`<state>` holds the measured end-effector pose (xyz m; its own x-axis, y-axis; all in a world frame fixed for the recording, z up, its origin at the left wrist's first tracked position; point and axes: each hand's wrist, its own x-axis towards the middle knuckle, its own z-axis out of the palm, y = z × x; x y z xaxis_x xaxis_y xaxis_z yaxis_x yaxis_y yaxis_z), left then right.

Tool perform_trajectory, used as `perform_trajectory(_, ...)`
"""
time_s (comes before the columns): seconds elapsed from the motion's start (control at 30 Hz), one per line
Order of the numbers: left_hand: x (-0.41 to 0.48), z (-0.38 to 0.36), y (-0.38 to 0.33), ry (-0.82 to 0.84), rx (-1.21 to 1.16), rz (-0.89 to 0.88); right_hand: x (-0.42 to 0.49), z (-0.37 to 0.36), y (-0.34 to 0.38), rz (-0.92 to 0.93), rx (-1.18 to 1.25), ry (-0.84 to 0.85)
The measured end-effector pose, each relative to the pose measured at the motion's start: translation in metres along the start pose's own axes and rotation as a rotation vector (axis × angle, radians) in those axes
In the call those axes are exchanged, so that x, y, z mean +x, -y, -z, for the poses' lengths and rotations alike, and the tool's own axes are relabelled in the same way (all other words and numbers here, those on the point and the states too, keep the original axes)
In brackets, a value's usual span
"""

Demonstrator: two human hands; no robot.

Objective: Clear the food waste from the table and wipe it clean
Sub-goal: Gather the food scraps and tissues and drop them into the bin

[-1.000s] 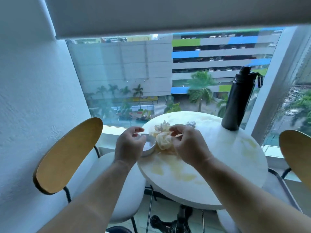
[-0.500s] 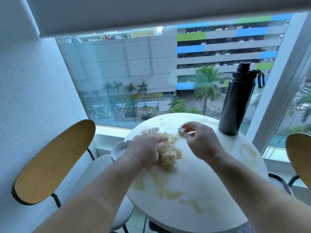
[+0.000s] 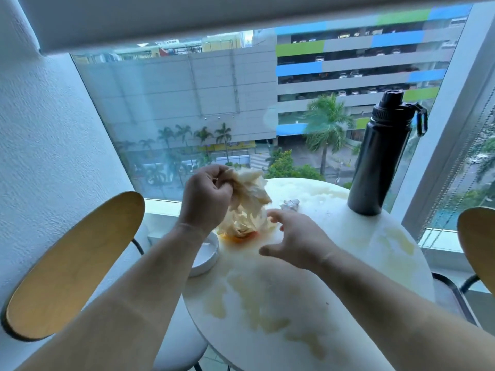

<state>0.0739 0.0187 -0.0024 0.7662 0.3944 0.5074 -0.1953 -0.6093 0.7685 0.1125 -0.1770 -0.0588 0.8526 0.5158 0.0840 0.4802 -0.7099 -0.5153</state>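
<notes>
My left hand [image 3: 205,200] grips crumpled tissue [image 3: 249,202] at center frame above stained tabletop [image 3: 308,303]; right hand [image 3: 297,242] fingers spread, empty.

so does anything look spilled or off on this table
Yes. Yellowish smears streak the white table, and an orange puddle sits under the stained tissue wad that the left hand grips.

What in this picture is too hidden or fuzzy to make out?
Head view, the only one:
- Dish: largely behind the wrist of the left hand; its contents are unseen.
- Orange smear: partly under the paper wad, so its extent is hidden.
- Shiny lump beyond the right hand: too small and blurred to identify.
- Table: near edge cut off by the frame's bottom and the right arm.
</notes>
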Motion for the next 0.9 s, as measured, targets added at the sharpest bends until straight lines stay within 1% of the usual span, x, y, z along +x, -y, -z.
perform_trajectory(0.1, 0.010, 0.001, -0.002, -0.084, -0.297, 0.186, 0.014, 0.001, 0.004, 0.074, -0.051, -0.067)
perform_trajectory(0.17, 0.017, 0.002, -0.001, -0.116, -0.466, 0.254, 0.023, -0.003, 0.008, 0.086, -0.035, -0.053)
perform_trajectory(0.23, 0.022, 0.003, 0.000, -0.152, -0.563, 0.281, 0.031, -0.009, 0.009, 0.078, -0.065, -0.003)
perform_trajectory(0.3, 0.025, 0.005, -0.001, -0.186, -0.641, 0.305, 0.036, -0.014, 0.004, 0.081, -0.111, 0.020)
perform_trajectory(0.4, 0.028, 0.007, 0.002, -0.198, -0.708, 0.343, 0.039, -0.012, -0.005, 0.060, -0.139, -0.018)
perform_trajectory(0.5, 0.028, 0.007, 0.007, -0.165, -0.745, 0.400, 0.037, 0.001, -0.013, 0.034, -0.119, -0.135)
perform_trajectory(0.6, 0.026, 0.004, 0.009, -0.126, -0.768, 0.487, 0.032, 0.023, -0.020, -0.002, -0.032, -0.289)
perform_trajectory(0.67, 0.023, 0.001, 0.011, -0.064, -0.752, 0.543, 0.028, 0.039, -0.024, -0.031, 0.034, -0.388)
perform_trajectory(0.73, 0.020, -0.002, 0.017, 0.034, -0.672, 0.573, 0.027, 0.052, -0.028, -0.043, 0.061, -0.489)
perform_trajectory(0.77, 0.019, -0.005, 0.022, 0.079, -0.570, 0.576, 0.026, 0.057, -0.030, -0.045, 0.068, -0.525)
perform_trajectory(0.8, 0.019, -0.008, 0.029, 0.104, -0.414, 0.565, 0.026, 0.060, -0.032, -0.045, 0.074, -0.550)
perform_trajectory(0.9, 0.018, -0.017, 0.050, 0.102, 0.091, 0.518, 0.024, 0.062, -0.035, -0.018, 0.051, -0.570)
